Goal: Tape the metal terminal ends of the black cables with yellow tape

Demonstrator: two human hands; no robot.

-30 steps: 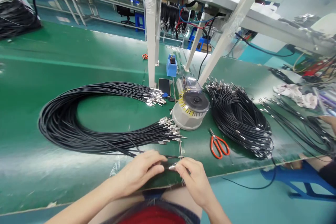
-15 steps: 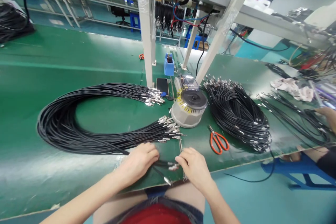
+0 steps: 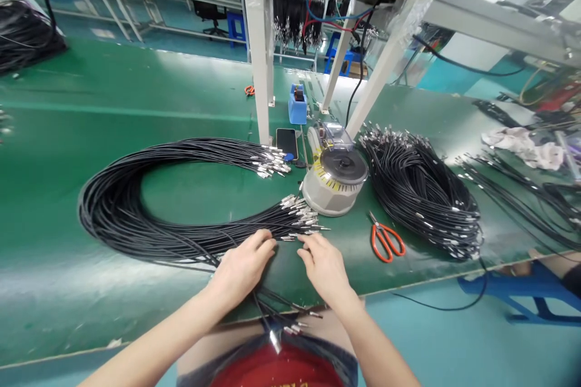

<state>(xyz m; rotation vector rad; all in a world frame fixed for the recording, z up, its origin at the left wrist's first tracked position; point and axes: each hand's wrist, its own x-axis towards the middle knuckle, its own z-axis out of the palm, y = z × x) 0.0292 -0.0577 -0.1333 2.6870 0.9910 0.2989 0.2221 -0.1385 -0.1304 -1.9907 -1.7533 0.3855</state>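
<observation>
A big curved bundle of black cables [image 3: 149,227] with silvery metal ends lies on the green table. My left hand [image 3: 245,266] rests at the near edge of this bundle, fingers curled around black cable; its grip is partly hidden. Beneath that hand several separated cables [image 3: 267,302] run over the table edge, their metal ends hanging above my lap. My right hand [image 3: 324,266] is by the bundle's near metal ends [image 3: 302,217], thumb and forefinger apart, fingertips close to one metal tip.
Behind the hands stands a round white tape dispenser [image 3: 336,184]. Orange-handled scissors [image 3: 385,240] lie to the right, before a coiled cable heap [image 3: 417,193]. A phone [image 3: 287,144] and a blue tape holder [image 3: 298,106] sit near white posts [image 3: 258,54]. Another person's arm shows far right.
Both hands have moved up from the loose cables to the bundle's near edge. Those loose cables now hang lower, over the table edge. The view has shifted slightly.
</observation>
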